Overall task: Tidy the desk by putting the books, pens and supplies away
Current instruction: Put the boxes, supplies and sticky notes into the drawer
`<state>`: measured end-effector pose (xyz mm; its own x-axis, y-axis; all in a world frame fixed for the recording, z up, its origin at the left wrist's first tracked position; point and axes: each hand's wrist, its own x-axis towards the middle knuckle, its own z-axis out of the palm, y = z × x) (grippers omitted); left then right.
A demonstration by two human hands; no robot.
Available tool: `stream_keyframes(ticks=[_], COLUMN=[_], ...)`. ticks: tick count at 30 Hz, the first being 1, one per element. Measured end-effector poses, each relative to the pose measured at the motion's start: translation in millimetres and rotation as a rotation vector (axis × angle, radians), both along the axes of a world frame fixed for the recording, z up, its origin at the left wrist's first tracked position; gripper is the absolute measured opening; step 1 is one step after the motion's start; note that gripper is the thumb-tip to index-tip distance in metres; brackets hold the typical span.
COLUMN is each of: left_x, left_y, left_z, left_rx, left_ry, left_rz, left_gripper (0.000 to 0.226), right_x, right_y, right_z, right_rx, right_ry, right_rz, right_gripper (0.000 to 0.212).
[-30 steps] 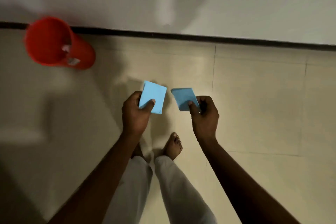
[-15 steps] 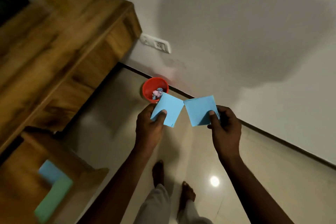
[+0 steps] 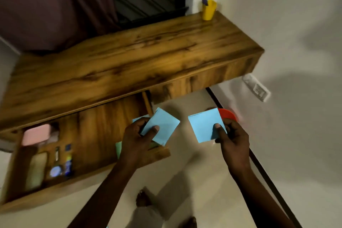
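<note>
My left hand (image 3: 136, 141) pinches a light blue paper pad (image 3: 162, 127) above the right end of an open wooden drawer (image 3: 92, 131). My right hand (image 3: 234, 139) holds a second light blue paper pad (image 3: 204, 126) over the floor, just right of the drawer. The two pads are apart. Inside the drawer lie a pink pad (image 3: 36, 134), a glue stick (image 3: 68, 163), a dark pen-like item (image 3: 57, 153) and a pale green pad (image 3: 118, 149) partly hidden by my left hand. A yellow pen cup (image 3: 208, 10) with a purple item stands at the desk's far right corner.
The wooden desk top (image 3: 129, 57) runs under a dark window and a curtain. A red bin (image 3: 227, 114) sits on the floor by the wall, mostly hidden behind the right pad. A wall socket (image 3: 258, 89) is to the right. My bare feet are on the tiled floor below.
The view has swung from the floor and red bin up to the desk and open drawer. Both hands still hold the blue pads, now spread a little further apart.
</note>
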<state>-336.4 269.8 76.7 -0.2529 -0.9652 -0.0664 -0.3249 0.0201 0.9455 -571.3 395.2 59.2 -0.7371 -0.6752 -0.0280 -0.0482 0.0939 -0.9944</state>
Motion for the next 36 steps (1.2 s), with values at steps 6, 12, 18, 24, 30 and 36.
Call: stream_keyframes(ticks=[6, 12, 18, 24, 30, 36], left_x=[104, 185, 229, 254, 258, 253], left_y=[-41, -89, -129, -146, -161, -166], left_z=[-22, -52, -85, -121, -136, -149], left_rx=[0.068, 0.156, 0.204, 0.201, 0.236, 0.256], left_ry=[-0.068, -0.231, -0.394, -0.600, -0.721, -0.790], left_rz=[0.170, 0.092, -0.042, -0.237, -0.279, -0.283], left_gripper=[0.012, 0.014, 0.017, 0.020, 0.028, 0.030], right_x=[72, 128, 160, 190, 209, 217], right_y=[-86, -157, -210, -266, -314, -338], right_z=[-7, -28, -54, -69, -90, -113], right_rx=[-0.006, 0.119, 0.268, 0.391, 0.498, 0.585], right_ry=[0.066, 0.152, 0.298, 0.594, 0.687, 0.778], right_rz=[0.295, 0.527, 0.671, 0.967, 1.121, 1.217], right_gripper=[0.014, 0.011, 0.016, 0.020, 0.022, 0.019])
